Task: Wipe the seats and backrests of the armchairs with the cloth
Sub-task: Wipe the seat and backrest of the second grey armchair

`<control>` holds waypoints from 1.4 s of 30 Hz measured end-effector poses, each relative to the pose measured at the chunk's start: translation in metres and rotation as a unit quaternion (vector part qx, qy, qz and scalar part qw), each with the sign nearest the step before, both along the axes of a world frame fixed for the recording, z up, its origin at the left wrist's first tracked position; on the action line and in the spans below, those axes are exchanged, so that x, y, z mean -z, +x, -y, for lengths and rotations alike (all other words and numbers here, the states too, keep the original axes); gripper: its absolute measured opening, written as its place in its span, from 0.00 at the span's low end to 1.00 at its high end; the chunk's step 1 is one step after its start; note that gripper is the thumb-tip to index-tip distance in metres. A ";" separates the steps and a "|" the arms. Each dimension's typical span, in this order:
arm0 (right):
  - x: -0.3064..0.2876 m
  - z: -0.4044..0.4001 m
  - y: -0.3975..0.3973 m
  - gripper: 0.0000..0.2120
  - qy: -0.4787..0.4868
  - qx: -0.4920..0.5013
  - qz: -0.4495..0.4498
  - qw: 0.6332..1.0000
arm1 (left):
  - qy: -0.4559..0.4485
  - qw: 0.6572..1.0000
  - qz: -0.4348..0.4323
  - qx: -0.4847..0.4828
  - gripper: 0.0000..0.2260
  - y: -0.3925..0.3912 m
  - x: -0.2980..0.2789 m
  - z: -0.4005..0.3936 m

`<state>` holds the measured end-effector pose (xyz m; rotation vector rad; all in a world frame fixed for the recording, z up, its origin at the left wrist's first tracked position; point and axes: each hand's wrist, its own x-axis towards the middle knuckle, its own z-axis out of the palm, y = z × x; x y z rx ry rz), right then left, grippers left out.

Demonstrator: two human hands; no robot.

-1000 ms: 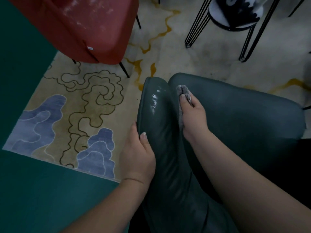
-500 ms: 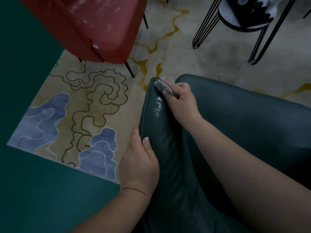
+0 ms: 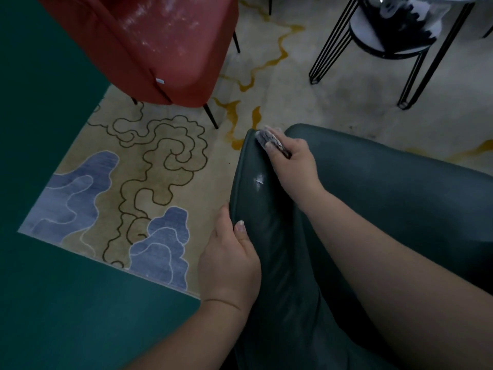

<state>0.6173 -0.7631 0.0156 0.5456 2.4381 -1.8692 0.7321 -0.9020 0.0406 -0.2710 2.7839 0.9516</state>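
A dark green leather armchair [image 3: 386, 209] fills the lower right, seen from above; its backrest edge [image 3: 253, 198] runs down the middle. My right hand [image 3: 296, 161] grips a small greyish cloth [image 3: 268, 138] and presses it on the far tip of that edge. My left hand [image 3: 229, 260] grips the backrest edge lower down, thumb on the leather, fingers hidden behind it. A red armchair [image 3: 160, 44] stands at the upper left, its seat showing pale smears.
A patterned beige and blue rug [image 3: 120, 188] lies under the chairs, bordered by green floor [image 3: 53, 303] at the left and bottom. A round side table with black hairpin legs [image 3: 416, 57] stands at the upper right, holding something dark and white.
My right hand has slid with the cloth from the inner face of the backrest up onto its far tip. My left hand keeps its hold on the edge.
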 end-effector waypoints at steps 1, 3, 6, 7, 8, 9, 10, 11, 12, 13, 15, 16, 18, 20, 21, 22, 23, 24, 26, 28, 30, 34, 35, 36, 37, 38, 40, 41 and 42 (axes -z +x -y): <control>-0.002 0.002 0.005 0.16 -0.003 -0.004 -0.009 1.000 | 0.001 1.000 -0.002 0.000 0.24 0.000 0.000 0.000; -0.007 0.003 0.021 0.16 0.005 -0.033 -0.037 0.999 | 0.005 1.000 -0.005 0.001 0.25 0.001 0.001 0.001; -0.010 0.006 0.052 0.17 0.046 -0.097 -0.077 0.991 | 0.008 1.000 -0.007 0.002 0.24 0.001 0.000 0.000; -0.008 0.007 0.061 0.16 0.051 -0.099 -0.081 0.990 | 0.010 1.000 -0.007 0.002 0.24 0.001 0.000 0.001; -0.005 0.007 0.066 0.14 0.037 -0.083 -0.077 0.993 | 0.013 1.000 -0.008 0.002 0.25 0.001 0.000 0.001; -0.004 0.005 0.067 0.11 0.000 -0.044 -0.061 0.997 | 0.016 1.000 -0.009 0.003 0.25 0.001 0.000 0.001; -0.005 0.002 0.063 0.09 -0.059 0.011 -0.041 0.997 | 0.018 1.000 -0.009 0.004 0.25 0.001 0.001 0.001; -0.004 0.000 0.054 0.09 -0.127 0.064 -0.024 0.990 | 0.019 1.000 -0.008 0.005 0.24 0.001 0.001 0.001; -0.002 -0.004 0.043 0.11 -0.178 0.105 -0.012 0.978 | 0.022 1.000 -0.009 0.003 0.23 0.001 0.001 0.001; 0.002 -0.008 0.030 0.13 -0.201 0.132 0.004 0.971 | 0.025 1.000 -0.011 0.002 0.23 0.001 0.001 0.001; 0.010 -0.011 0.004 0.16 -0.201 0.164 0.040 0.965 | 0.026 1.000 -0.013 0.002 0.22 0.001 0.002 0.001; 0.014 -0.011 -0.007 0.16 -0.186 0.170 0.059 0.966 | 0.025 1.000 -0.013 0.003 0.23 0.001 0.002 0.001; 0.018 -0.011 -0.019 0.16 -0.153 0.158 0.088 0.972 | 0.023 1.000 -0.014 0.002 0.23 0.001 0.003 0.002; 0.016 -0.010 -0.018 0.14 -0.137 0.140 0.083 0.977 | 0.023 1.000 -0.017 0.003 0.22 0.001 0.003 0.002; 0.015 -0.010 -0.011 0.14 -0.126 0.126 0.063 0.982 | 0.021 1.000 -0.017 0.004 0.22 0.001 0.003 0.002; 0.015 -0.010 -0.001 0.13 -0.103 0.104 0.036 0.988 | 0.020 1.000 -0.017 0.004 0.23 0.001 0.003 0.002; 0.017 -0.009 0.010 0.12 -0.072 0.080 0.010 0.994 | 0.018 1.000 -0.016 0.006 0.23 0.001 0.003 0.002; 0.018 -0.008 0.022 0.11 -0.046 0.060 -0.008 0.997 | 0.017 1.000 -0.015 0.006 0.23 0.001 0.003 0.002; 0.022 -0.006 0.032 0.11 -0.029 0.051 -0.026 0.998 | 0.017 1.000 -0.014 0.005 0.22 0.001 0.002 0.002; 0.023 -0.004 0.025 0.13 -0.045 0.072 -0.039 0.996 | 0.019 1.000 -0.011 0.005 0.23 0.000 0.002 0.001; 0.024 -0.002 0.009 0.13 -0.092 0.129 -0.006 0.987 | 0.021 1.000 -0.008 0.004 0.23 0.000 0.002 0.001; 0.023 -0.007 -0.003 0.14 -0.142 0.149 0.054 0.977 | 0.020 1.000 -0.009 0.005 0.24 0.000 0.002 0.001; 0.020 -0.007 0.003 0.14 -0.123 0.124 0.039 0.984 | 0.019 1.000 -0.011 0.005 0.24 0.001 0.002 0.001; 0.017 -0.007 0.011 0.14 -0.094 0.091 0.015 0.991 | 0.019 1.000 -0.012 0.005 0.23 0.001 0.002 0.001; 0.015 -0.006 0.019 0.15 -0.063 0.055 -0.011 0.996 | 0.020 1.000 -0.013 0.003 0.23 0.000 0.002 0.001; 0.014 -0.005 0.028 0.15 -0.036 0.021 -0.033 0.999 | 0.022 1.000 -0.013 0.000 0.23 0.000 0.002 0.001; 0.010 -0.002 0.038 0.16 0.003 -0.022 -0.042 0.999 | 0.023 1.000 -0.010 -0.002 0.22 0.000 0.002 0.001; 0.007 -0.001 0.038 0.16 0.011 -0.026 -0.042 0.999 | 0.023 1.000 -0.009 -0.003 0.22 0.000 0.001 0.001; 0.005 0.000 0.036 0.16 0.016 -0.024 -0.043 0.999 | 0.023 1.000 -0.008 -0.004 0.22 0.000 0.001 0.001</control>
